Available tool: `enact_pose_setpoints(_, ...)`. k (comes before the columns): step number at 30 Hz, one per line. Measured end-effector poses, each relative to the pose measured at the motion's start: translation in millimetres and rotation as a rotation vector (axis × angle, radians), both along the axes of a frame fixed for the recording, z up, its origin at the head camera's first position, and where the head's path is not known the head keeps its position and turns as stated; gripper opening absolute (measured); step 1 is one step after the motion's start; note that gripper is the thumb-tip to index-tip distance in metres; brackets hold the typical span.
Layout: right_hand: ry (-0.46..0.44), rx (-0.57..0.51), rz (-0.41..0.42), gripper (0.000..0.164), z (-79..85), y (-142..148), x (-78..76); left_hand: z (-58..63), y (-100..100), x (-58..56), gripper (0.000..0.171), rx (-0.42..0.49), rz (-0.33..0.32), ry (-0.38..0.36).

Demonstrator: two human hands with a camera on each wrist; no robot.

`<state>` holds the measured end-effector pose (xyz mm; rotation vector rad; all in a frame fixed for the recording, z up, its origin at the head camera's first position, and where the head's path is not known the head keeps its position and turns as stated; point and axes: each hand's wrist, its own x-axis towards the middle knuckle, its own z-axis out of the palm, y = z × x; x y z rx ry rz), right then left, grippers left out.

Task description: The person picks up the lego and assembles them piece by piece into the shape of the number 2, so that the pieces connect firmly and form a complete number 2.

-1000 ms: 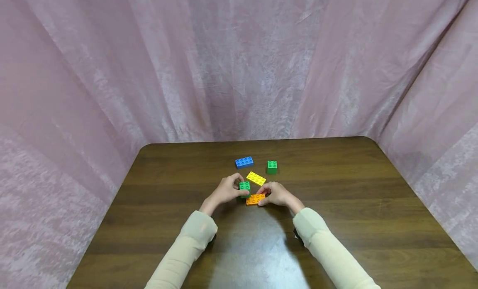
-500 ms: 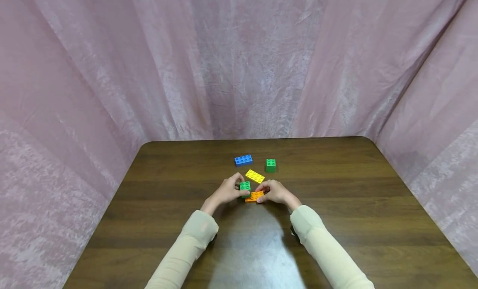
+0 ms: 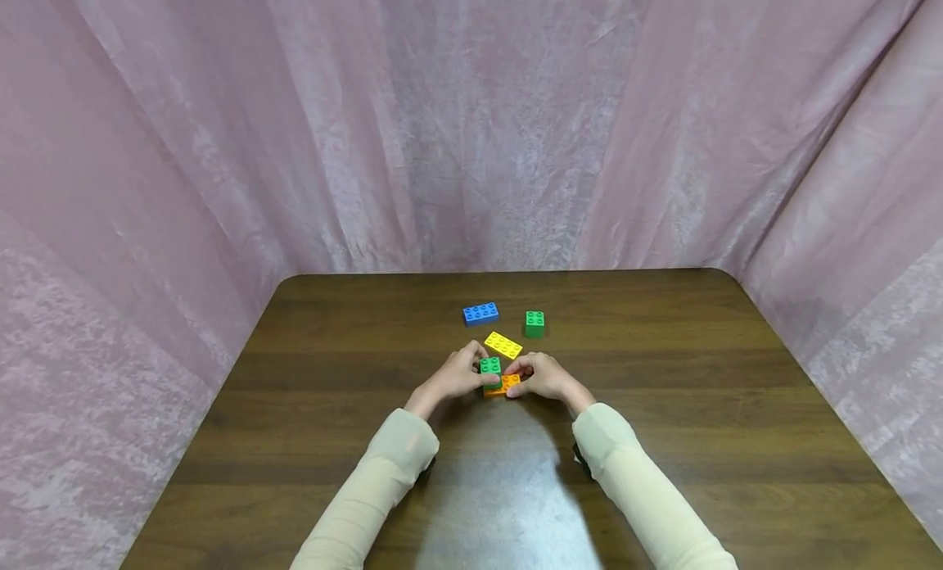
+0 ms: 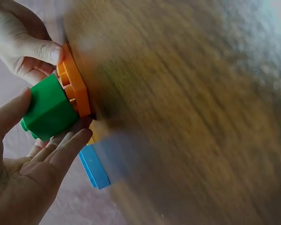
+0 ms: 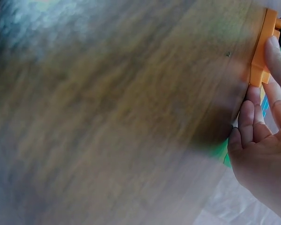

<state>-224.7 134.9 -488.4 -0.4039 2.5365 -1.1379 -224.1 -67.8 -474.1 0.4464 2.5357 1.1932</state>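
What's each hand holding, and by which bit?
Left hand: square green plastic brick, by its sides. Right hand: rectangular orange plastic brick, by its right end.

Left grip (image 3: 457, 375) pinching — right grip (image 3: 543, 377) likewise, near.

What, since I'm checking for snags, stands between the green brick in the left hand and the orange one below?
Nothing visible: in the left wrist view, the held green brick directly faces the orange brick, with nothing showing between them. The right hand pinches the orange brick's other end, clear of it.

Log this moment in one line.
left hand: holds green block over orange block | right hand: grips orange block | on table: yellow block, blue block
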Motion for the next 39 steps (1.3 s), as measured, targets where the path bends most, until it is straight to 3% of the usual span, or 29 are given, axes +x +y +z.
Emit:
enact_pose_setpoints(13,0.014,-0.013,-0.01,0.029,3.3,-1.5,-2.0,3.8,-0.7,-0.4,0.036,-0.002,0.0,0.008)
enact_pose_setpoints(20,0.014,-0.013,-0.018,0.029,3.5,0.1,-3.3,8.6,2.1,0.3,0.037,-0.075,-0.064,0.08)
enact_pose_setpoints(28,0.017,-0.014,-0.016,0.03,-0.5,0.3,-1.6,11.0,4.6,6.2,0.031,-0.119,-0.081,0.109)
enact_pose_setpoints(39,0.007,-0.004,-0.017,0.031,0.4,1.5,-1.0,1.1,7.7,9.8,0.036,-0.11,-0.048,0.132)
